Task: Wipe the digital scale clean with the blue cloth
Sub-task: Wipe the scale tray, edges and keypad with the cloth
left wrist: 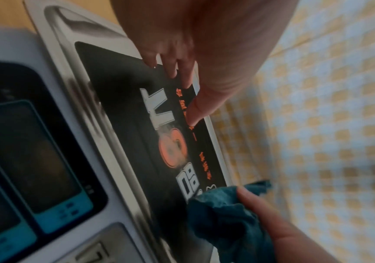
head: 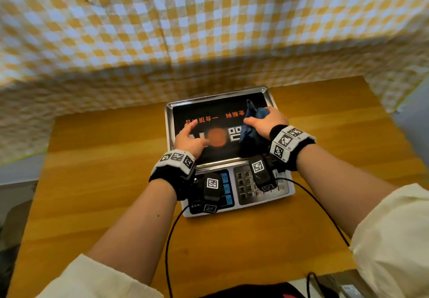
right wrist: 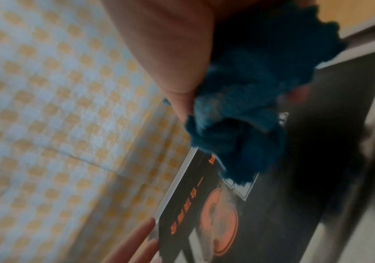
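The digital scale sits on a wooden table, its steel pan covered by a black sheet with an orange disc and orange lettering. My right hand grips a bunched blue cloth on the pan's right side; the same cloth fills the right wrist view, its lower folds on the black sheet. My left hand rests open on the pan's left part, fingers spread. In the left wrist view its fingertips touch the sheet near the lettering, with the cloth beyond.
A yellow-and-white checked fabric hangs as a wall right behind the scale. The wooden table stretches left, right and toward me. The scale's keypad and blue-edged displays lie under my wrists. Black cables trail from the wrist cameras.
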